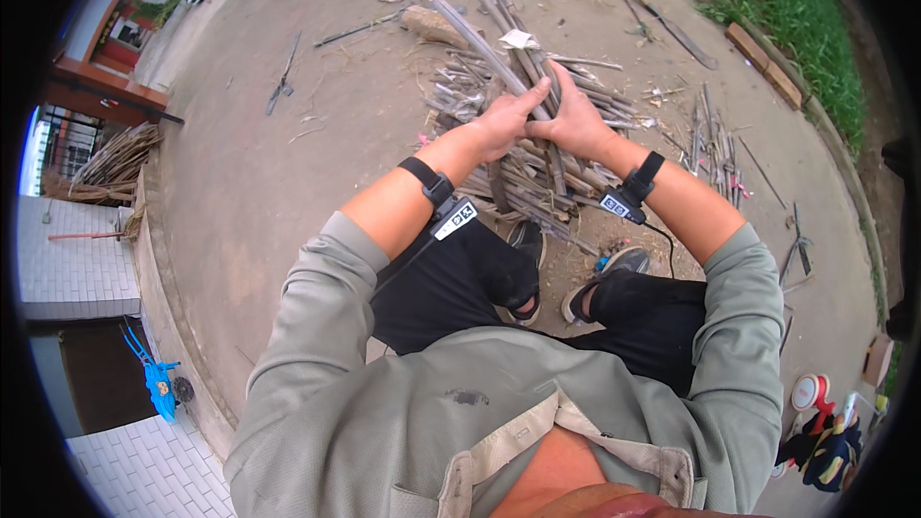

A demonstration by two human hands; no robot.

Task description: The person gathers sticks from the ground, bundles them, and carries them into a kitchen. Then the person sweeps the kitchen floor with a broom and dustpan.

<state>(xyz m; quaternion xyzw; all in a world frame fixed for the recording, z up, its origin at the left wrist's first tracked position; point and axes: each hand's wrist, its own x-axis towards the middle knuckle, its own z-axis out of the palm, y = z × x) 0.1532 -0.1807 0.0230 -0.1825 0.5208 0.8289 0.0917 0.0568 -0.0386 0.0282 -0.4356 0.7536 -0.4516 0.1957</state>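
Note:
Both hands are out in front of me, close together over a pile of cut sticks [460, 83]. My left hand [507, 121] grips a thick pale stick [478, 43] that slants up and to the left, its thumb lying along it. Around several thinner sticks [529, 61], my right hand [578, 122] is closed from the other side. A scrap of white paper or plastic [519, 39] rests on those thinner sticks. The sticks cross between my palms, and some fingers are hidden behind them. A dark curved band [496, 183] lies across the pile below my hands.
Beyond the pile lies a short log [432, 25]. A long-handled blade [680, 32] rests on the concrete at upper right. Loose sticks [712, 137] lie to the right, near my shoes [624, 260]. Bricks [763, 65] edge the grass. Red-and-white spools [809, 392] stand at lower right.

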